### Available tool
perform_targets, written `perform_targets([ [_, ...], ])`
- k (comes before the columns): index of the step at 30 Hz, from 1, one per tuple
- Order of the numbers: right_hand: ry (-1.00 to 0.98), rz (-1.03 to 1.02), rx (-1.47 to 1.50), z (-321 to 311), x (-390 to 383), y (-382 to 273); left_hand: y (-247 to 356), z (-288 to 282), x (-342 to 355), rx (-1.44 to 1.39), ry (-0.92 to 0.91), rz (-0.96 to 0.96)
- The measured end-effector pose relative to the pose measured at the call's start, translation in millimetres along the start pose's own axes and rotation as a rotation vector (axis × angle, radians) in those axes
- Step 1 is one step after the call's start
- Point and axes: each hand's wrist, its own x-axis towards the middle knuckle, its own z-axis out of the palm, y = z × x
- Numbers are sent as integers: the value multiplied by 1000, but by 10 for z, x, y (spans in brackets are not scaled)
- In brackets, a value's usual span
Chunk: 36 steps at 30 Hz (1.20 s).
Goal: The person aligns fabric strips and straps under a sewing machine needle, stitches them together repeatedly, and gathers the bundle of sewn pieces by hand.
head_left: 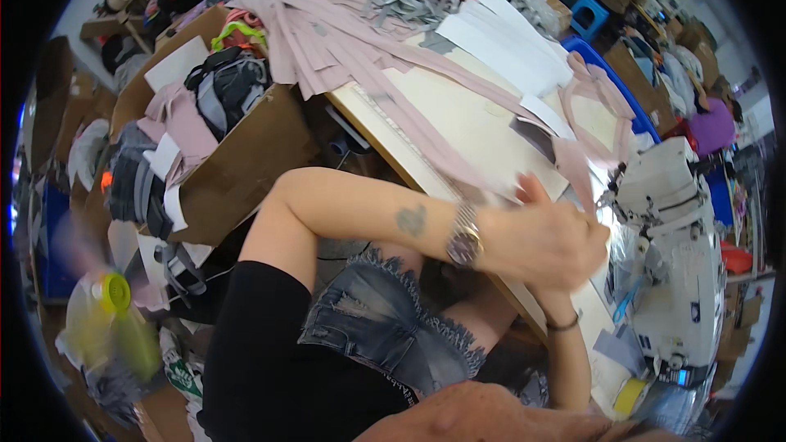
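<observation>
My left hand (557, 237), with a metal watch on its wrist, is closed beside the white sewing machine (671, 254). It grips the end of a long pink fabric strip (573, 160) that runs back across the pale worktable (458, 127). My right hand (565, 282) comes up from below with a thin bracelet on its wrist. It sits under the left hand and is mostly hidden, so its grip cannot be seen. Both hands are blurred.
A heap of pink and grey fabric strips (327, 24) and white paper pieces (508, 49) covers the far table. An open cardboard box (246, 164) of fabric scraps stands at the left. A bottle with a yellow cap (115, 295) and a yellow tape roll (630, 397) lie nearby.
</observation>
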Motion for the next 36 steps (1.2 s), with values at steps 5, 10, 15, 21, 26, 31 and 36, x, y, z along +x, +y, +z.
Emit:
perform_targets([
  [5, -177, 115, 761, 519, 42, -372, -205, -20, 160, -53, -110, -111],
  [10, -270, 545, 732, 102, -329, -406, -1283, -259, -398, -158, -251, -555],
  [15, -156, 112, -163, 100, -182, -336, -1644, -117, -1071, 131, -313, -608],
  [21, -240, -74, -354, 137, 281, -188, -1819, -407, -1255, 158, -336, -729],
  [26, -35, -505, -601, 388, 741, 116, -1903, -428, -939, 142, -257, -679],
  [31, -167, -158, -761, 283, 934, 269, -1852, -207, -893, 161, -302, -663],
  [36, -257, -299, -795, 246, 128, -52, -1057, 378, -802, -280, -341, -254],
])
